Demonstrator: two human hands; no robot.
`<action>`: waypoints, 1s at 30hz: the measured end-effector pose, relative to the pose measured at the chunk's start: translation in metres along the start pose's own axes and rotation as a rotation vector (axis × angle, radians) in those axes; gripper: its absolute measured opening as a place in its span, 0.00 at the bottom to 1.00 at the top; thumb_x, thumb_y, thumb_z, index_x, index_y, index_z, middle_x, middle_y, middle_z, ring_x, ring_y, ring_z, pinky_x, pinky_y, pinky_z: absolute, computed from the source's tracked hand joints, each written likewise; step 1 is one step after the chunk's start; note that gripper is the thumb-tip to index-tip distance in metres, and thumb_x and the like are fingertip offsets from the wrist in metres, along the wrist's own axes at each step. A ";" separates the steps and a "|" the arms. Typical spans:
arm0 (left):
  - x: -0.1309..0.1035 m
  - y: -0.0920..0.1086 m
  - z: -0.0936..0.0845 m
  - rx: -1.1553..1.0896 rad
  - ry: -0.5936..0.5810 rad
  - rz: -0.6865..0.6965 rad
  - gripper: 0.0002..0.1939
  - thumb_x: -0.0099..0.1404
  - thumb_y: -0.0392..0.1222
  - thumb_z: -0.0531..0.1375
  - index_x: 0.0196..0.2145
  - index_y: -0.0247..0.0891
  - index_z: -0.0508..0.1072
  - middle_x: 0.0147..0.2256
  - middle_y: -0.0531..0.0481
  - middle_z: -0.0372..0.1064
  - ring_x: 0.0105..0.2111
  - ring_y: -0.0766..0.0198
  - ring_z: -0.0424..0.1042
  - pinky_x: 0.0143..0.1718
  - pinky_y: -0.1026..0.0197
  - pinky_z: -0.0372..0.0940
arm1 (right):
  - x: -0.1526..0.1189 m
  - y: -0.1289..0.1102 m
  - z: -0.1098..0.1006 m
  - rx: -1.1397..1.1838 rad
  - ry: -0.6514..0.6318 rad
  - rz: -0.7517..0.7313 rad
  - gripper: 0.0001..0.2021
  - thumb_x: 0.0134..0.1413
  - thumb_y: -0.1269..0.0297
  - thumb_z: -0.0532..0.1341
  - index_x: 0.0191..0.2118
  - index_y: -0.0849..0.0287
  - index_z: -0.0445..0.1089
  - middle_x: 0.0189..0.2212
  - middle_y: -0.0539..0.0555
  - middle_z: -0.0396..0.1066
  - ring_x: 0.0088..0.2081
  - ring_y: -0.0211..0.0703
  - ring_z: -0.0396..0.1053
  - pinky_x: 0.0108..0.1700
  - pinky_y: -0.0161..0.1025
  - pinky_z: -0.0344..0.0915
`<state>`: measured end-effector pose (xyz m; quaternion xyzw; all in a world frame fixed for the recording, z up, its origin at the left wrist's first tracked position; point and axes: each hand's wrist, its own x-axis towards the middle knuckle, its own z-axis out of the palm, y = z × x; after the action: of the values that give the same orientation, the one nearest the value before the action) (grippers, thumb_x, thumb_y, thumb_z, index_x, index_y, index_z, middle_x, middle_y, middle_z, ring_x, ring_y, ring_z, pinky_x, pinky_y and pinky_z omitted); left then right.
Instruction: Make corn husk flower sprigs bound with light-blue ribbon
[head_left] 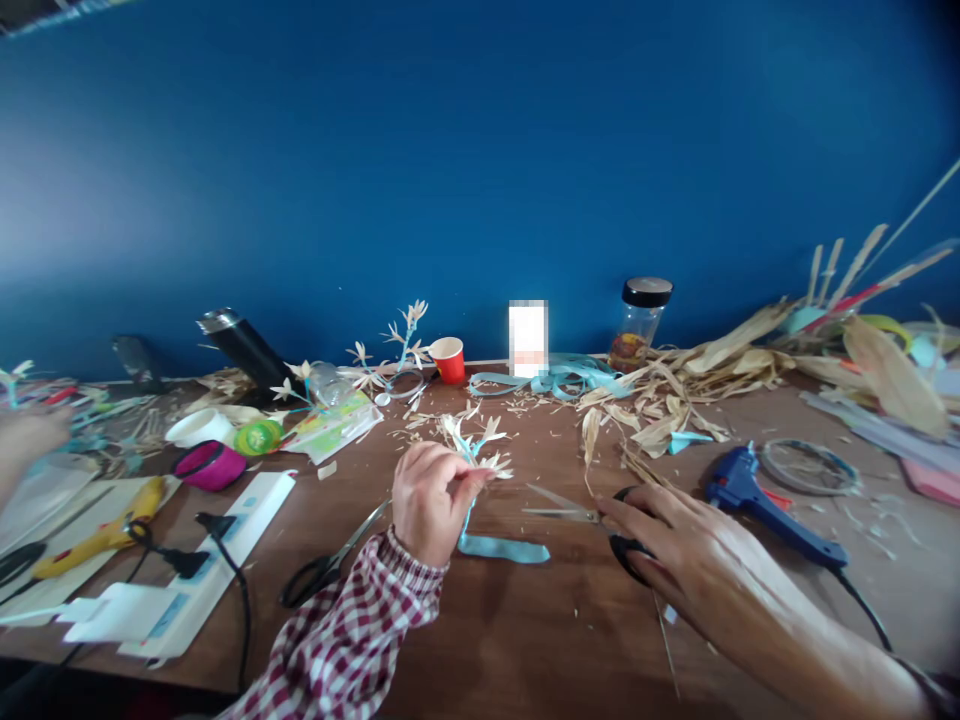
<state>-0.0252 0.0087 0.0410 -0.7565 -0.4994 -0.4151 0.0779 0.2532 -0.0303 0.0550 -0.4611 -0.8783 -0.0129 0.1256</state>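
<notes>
My left hand [429, 505] is closed in a pinch on a husk flower sprig [493, 463] with pale petals and a blue-wrapped stem. From that stem a strip of light blue ribbon [506, 549] trails onto the table. My right hand [679, 535] has its fingers at the black handles of a pair of scissors [564, 505], whose blades are spread and point toward the sprig. Partly under my left sleeve lies a second pair of scissors [311, 578].
A blue glue gun [772, 505] lies right, beside a wire coil [810, 467]. Dried husks [712, 365], blue ribbon [574, 377], a red cup [448, 361] and a jar [637, 325] line the wall. Left are a power strip [225, 570], yellow glue gun [105, 535] and another person's hand [30, 440].
</notes>
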 end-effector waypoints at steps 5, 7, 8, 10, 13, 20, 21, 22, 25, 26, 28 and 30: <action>0.003 0.018 0.007 -0.154 -0.188 -0.016 0.07 0.62 0.38 0.58 0.38 0.39 0.75 0.32 0.49 0.73 0.35 0.61 0.68 0.43 0.55 0.62 | -0.003 0.002 0.001 0.009 -0.016 0.048 0.15 0.50 0.74 0.56 0.45 0.53 0.69 0.37 0.56 0.72 0.35 0.48 0.71 0.36 0.44 0.69; 0.002 0.026 0.007 -0.157 -0.227 0.045 0.07 0.61 0.39 0.60 0.37 0.42 0.76 0.31 0.51 0.73 0.35 0.62 0.68 0.47 0.51 0.59 | -0.004 0.003 0.002 0.006 0.000 0.043 0.17 0.51 0.74 0.56 0.46 0.52 0.68 0.38 0.55 0.72 0.36 0.47 0.71 0.37 0.43 0.69; 0.002 0.029 0.007 -0.147 -0.238 0.079 0.05 0.61 0.39 0.60 0.34 0.42 0.77 0.29 0.52 0.72 0.34 0.62 0.68 0.50 0.49 0.58 | -0.005 0.004 0.003 -0.001 0.004 0.038 0.17 0.50 0.75 0.56 0.46 0.52 0.68 0.38 0.55 0.71 0.36 0.47 0.71 0.38 0.43 0.68; 0.000 0.035 0.006 -0.127 -0.251 0.125 0.05 0.61 0.39 0.60 0.33 0.42 0.77 0.28 0.53 0.72 0.34 0.62 0.68 0.52 0.47 0.54 | -0.005 0.004 0.004 -0.021 0.005 0.032 0.17 0.50 0.75 0.56 0.46 0.52 0.68 0.37 0.55 0.71 0.36 0.47 0.71 0.37 0.43 0.68; -0.001 0.039 0.006 -0.105 -0.270 0.163 0.05 0.62 0.38 0.59 0.33 0.42 0.76 0.29 0.53 0.71 0.35 0.63 0.68 0.54 0.45 0.52 | -0.004 0.004 0.005 -0.050 -0.010 0.031 0.17 0.50 0.75 0.57 0.46 0.53 0.68 0.36 0.55 0.71 0.36 0.48 0.70 0.36 0.43 0.68; -0.005 0.041 0.011 -0.053 -0.244 0.230 0.06 0.62 0.34 0.58 0.31 0.41 0.74 0.28 0.54 0.71 0.36 0.62 0.68 0.57 0.42 0.49 | -0.003 0.000 -0.003 -0.053 -0.053 0.061 0.16 0.49 0.75 0.59 0.45 0.53 0.68 0.37 0.55 0.70 0.36 0.48 0.70 0.36 0.42 0.67; -0.005 0.041 0.011 -0.053 -0.239 0.236 0.05 0.62 0.34 0.58 0.31 0.41 0.74 0.28 0.54 0.71 0.37 0.62 0.68 0.57 0.42 0.49 | -0.003 -0.001 -0.004 -0.050 -0.065 0.065 0.15 0.49 0.75 0.59 0.43 0.53 0.68 0.37 0.55 0.70 0.36 0.48 0.70 0.36 0.42 0.67; -0.005 0.040 0.012 -0.055 -0.242 0.240 0.05 0.61 0.34 0.59 0.30 0.40 0.73 0.28 0.54 0.71 0.37 0.62 0.68 0.57 0.42 0.49 | -0.003 -0.001 -0.004 -0.050 -0.079 0.069 0.14 0.49 0.74 0.59 0.42 0.53 0.68 0.36 0.54 0.70 0.36 0.48 0.70 0.35 0.41 0.67; -0.003 0.040 0.012 -0.057 -0.285 0.253 0.05 0.61 0.34 0.59 0.29 0.39 0.72 0.28 0.54 0.70 0.37 0.61 0.68 0.56 0.42 0.51 | -0.003 -0.002 -0.004 -0.053 -0.105 0.087 0.12 0.51 0.74 0.59 0.41 0.53 0.68 0.35 0.54 0.69 0.35 0.46 0.70 0.33 0.39 0.65; -0.003 0.040 0.012 -0.052 -0.301 0.257 0.05 0.61 0.34 0.59 0.28 0.39 0.72 0.27 0.54 0.70 0.36 0.61 0.68 0.56 0.42 0.51 | -0.003 -0.002 -0.003 -0.055 -0.105 0.091 0.13 0.51 0.75 0.59 0.41 0.53 0.68 0.34 0.53 0.69 0.35 0.46 0.70 0.33 0.39 0.64; -0.003 0.041 0.012 -0.039 -0.320 0.266 0.05 0.62 0.35 0.58 0.28 0.38 0.71 0.27 0.53 0.69 0.36 0.61 0.68 0.55 0.41 0.52 | -0.004 -0.003 -0.003 -0.063 -0.095 0.095 0.13 0.51 0.76 0.58 0.42 0.53 0.68 0.34 0.53 0.69 0.34 0.44 0.69 0.32 0.38 0.63; -0.003 0.041 0.013 -0.025 -0.338 0.274 0.06 0.63 0.35 0.57 0.28 0.38 0.71 0.27 0.52 0.68 0.35 0.61 0.67 0.54 0.41 0.53 | -0.005 -0.004 -0.002 -0.071 -0.085 0.090 0.14 0.51 0.77 0.57 0.42 0.53 0.68 0.33 0.53 0.68 0.33 0.43 0.69 0.31 0.37 0.62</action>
<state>0.0151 -0.0070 0.0427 -0.8769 -0.3927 -0.2744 0.0393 0.2531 -0.0365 0.0565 -0.5043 -0.8603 -0.0189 0.0722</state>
